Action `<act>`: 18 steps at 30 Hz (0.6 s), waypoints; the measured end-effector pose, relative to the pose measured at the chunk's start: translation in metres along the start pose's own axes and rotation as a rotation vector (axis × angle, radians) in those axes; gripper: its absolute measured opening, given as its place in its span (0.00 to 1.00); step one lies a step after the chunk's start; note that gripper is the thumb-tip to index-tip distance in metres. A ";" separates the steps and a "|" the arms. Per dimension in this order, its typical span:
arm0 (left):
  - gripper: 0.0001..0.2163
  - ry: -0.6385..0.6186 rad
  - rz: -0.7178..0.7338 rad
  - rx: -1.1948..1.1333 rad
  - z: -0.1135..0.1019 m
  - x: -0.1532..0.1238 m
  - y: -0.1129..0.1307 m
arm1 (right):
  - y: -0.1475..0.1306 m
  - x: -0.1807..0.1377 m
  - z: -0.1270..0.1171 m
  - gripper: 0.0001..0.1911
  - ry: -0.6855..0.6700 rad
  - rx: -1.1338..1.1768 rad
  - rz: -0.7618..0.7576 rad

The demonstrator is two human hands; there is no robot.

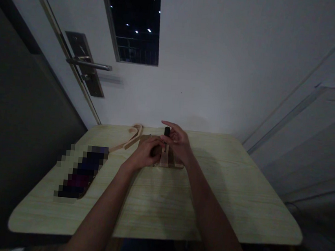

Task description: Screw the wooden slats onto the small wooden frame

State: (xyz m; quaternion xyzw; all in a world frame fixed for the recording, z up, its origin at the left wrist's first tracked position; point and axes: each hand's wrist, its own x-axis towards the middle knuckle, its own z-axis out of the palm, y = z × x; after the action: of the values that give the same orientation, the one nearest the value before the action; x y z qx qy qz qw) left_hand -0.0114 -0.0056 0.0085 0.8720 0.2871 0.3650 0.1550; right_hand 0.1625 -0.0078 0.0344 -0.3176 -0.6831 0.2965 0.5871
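From the head view, over the person's shoulder, I see the right hand point(180, 142) with its thumb and bent fingers closed around a short, upright tool with a black handle point(167, 131), the index finger stretched out. The tool's lower end is hard to make out against a small brown wooden assembly point(164, 159) beneath, which sits near the far edge of the pale, wood-grained table point(231, 198). The left hand point(145, 153) curls against the assembly's left side, covering much of it; I cannot tell whether its fingers close on it. Curved, hook-shaped light wooden pieces point(134, 137) lie to its left, and a dark, flat object point(82, 174) beyond the left forearm is blurred into blocks. The far edge runs along a white panel; open tabletop stretches right to a rounded corner.
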 end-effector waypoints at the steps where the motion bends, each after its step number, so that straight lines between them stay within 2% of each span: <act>1: 0.13 0.006 0.003 0.001 0.000 0.000 0.000 | 0.001 0.000 -0.001 0.17 0.004 -0.024 -0.021; 4: 0.12 0.012 0.003 0.000 0.000 0.001 0.000 | 0.002 0.000 -0.002 0.13 0.001 -0.087 -0.074; 7: 0.13 0.006 0.000 -0.006 0.000 0.001 0.000 | 0.000 -0.001 -0.003 0.12 -0.022 -0.051 -0.049; 14: 0.13 -0.011 -0.010 -0.003 -0.001 0.000 0.002 | -0.004 -0.002 -0.007 0.17 -0.127 0.143 0.032; 18: 0.12 -0.009 -0.024 0.013 -0.001 0.000 0.002 | -0.004 -0.002 -0.003 0.20 -0.091 0.164 0.084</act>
State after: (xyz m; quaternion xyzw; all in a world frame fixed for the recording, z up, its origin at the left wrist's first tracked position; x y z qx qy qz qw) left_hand -0.0113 -0.0066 0.0100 0.8711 0.2994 0.3572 0.1549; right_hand 0.1656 -0.0117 0.0371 -0.2830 -0.6684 0.3899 0.5667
